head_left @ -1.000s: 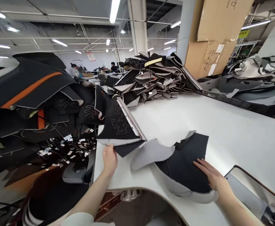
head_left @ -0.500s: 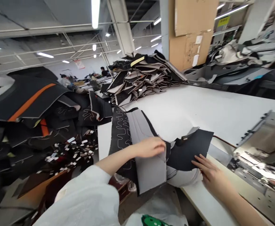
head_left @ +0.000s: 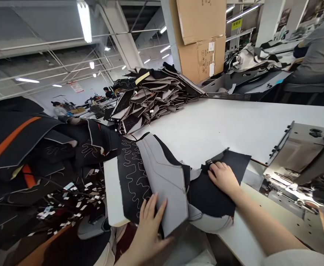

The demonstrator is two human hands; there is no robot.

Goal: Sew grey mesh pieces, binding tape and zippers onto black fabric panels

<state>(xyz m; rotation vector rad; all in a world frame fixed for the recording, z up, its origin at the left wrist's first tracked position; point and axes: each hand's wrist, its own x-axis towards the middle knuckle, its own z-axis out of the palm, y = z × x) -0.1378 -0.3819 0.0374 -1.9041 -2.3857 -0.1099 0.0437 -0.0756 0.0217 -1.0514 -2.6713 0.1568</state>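
Observation:
A sewn fabric panel lies over the table's near edge, its grey backing uppermost in the middle. Its left section is a black strip with pale wavy stitching, and on the right spreads a plain dark section. My left hand rests with fingers spread across the seam between the stitched strip and the grey backing. At the upper edge of the dark section, beside a small dark clip-like piece, my right hand has its fingers curled onto the fabric. A pale grey flap hangs below it.
A sewing machine stands at the right on the white table. Stacked fabric pieces rise at the back, near cardboard boxes. Dark panels heap up at left. A person in grey sits at far right.
My left hand has moved down and left from the panel's right seam to its lower part, with fingers now spread. My right hand has moved up to the dark section's top edge. The view has turned right.

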